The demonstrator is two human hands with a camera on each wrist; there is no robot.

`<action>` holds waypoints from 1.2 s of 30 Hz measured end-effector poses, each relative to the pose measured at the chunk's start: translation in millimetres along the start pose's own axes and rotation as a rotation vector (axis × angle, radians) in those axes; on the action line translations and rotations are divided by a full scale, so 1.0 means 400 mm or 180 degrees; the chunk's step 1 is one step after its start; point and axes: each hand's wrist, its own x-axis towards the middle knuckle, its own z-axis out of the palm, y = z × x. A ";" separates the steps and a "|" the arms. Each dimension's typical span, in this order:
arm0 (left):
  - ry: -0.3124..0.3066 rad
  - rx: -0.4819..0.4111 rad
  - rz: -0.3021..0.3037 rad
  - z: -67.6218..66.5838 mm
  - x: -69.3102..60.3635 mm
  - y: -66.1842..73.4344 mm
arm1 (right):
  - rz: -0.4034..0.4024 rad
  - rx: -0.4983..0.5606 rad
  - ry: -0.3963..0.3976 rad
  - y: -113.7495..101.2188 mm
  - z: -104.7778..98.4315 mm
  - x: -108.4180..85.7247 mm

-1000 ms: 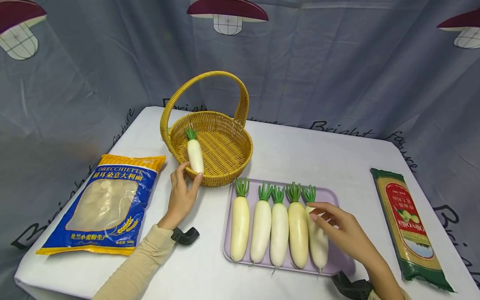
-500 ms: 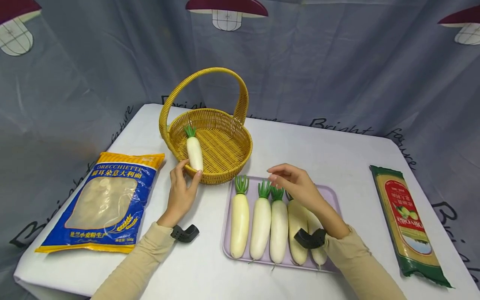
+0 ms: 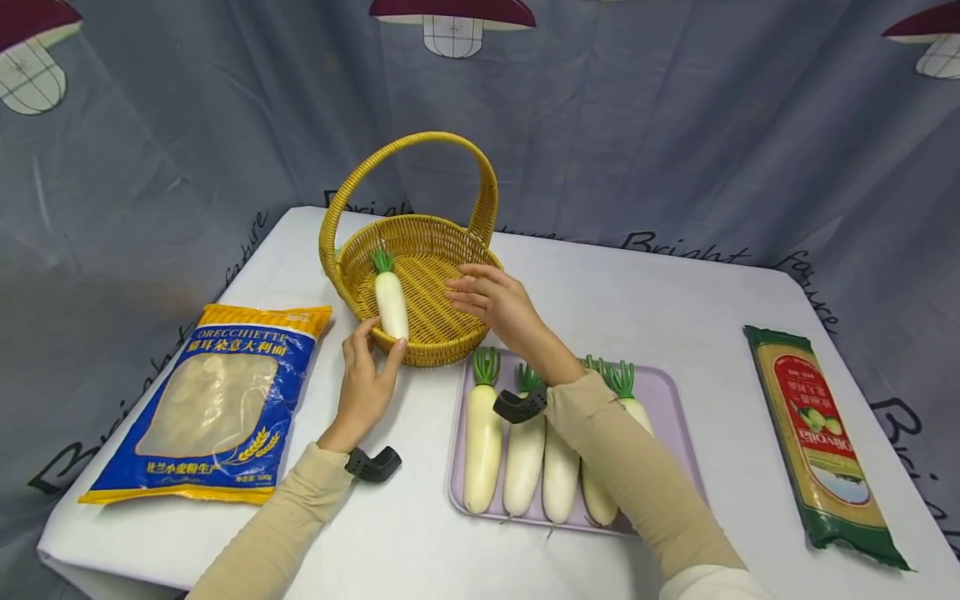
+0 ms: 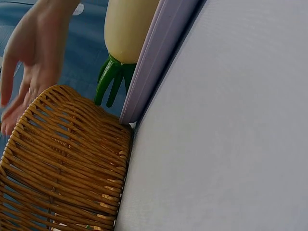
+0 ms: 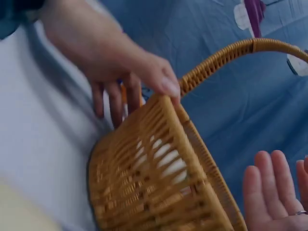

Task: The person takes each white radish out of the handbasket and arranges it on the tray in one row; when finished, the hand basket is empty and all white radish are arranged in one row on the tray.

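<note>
A wicker basket (image 3: 442,354) with a tall handle stands at the back left of the table. One white radish (image 3: 391,304) with green stems leans inside it against the near-left rim. At that rim my left hand (image 3: 363,379) holds the basket; the right wrist view shows the thumb of this left hand (image 5: 110,53) over the edge and the other fingers outside. My right hand (image 3: 495,304) hovers above the basket's right side, fingers extended and holding nothing. Several more radishes (image 3: 482,450) lie side by side on a purple tray (image 3: 671,400), partly hidden by the right forearm.
A blue and yellow bag of orecchiette (image 3: 206,408) lies to the left of the basket. Far to the right lies a green-ended pasta packet (image 3: 821,442). The tray's far edge comes close to the basket. A grey curtain (image 3: 600,125) hangs behind the table.
My right hand has moved from the rightmost radish on the tray, leftward and away from me, to above the basket. The left hand has stayed at the basket rim.
</note>
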 end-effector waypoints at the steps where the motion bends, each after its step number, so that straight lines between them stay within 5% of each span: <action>1: -0.0010 -0.0001 0.0004 0.001 0.001 0.001 | 0.0072 0.0044 0.0001 0.004 0.009 0.015; 12: 0.0000 0.0081 -0.0032 -0.004 0.000 0.004 | 0.0421 0.0020 0.0159 0.063 0.097 0.129; 19: 0.0026 0.0094 0.0003 -0.009 0.000 0.001 | 0.0784 -0.0712 0.0308 0.083 0.134 0.156; 23: 0.0054 0.0069 0.0052 -0.009 0.002 0.000 | 0.1125 -0.1152 0.0057 0.085 0.141 0.160; 27: 0.0058 0.0072 0.0094 -0.006 0.001 0.000 | 0.1335 -0.1242 -0.0235 0.090 0.142 0.163; 36: 0.0072 0.0078 0.0110 0.001 -0.003 -0.001 | 0.1374 -0.1685 -0.0695 0.102 0.144 0.164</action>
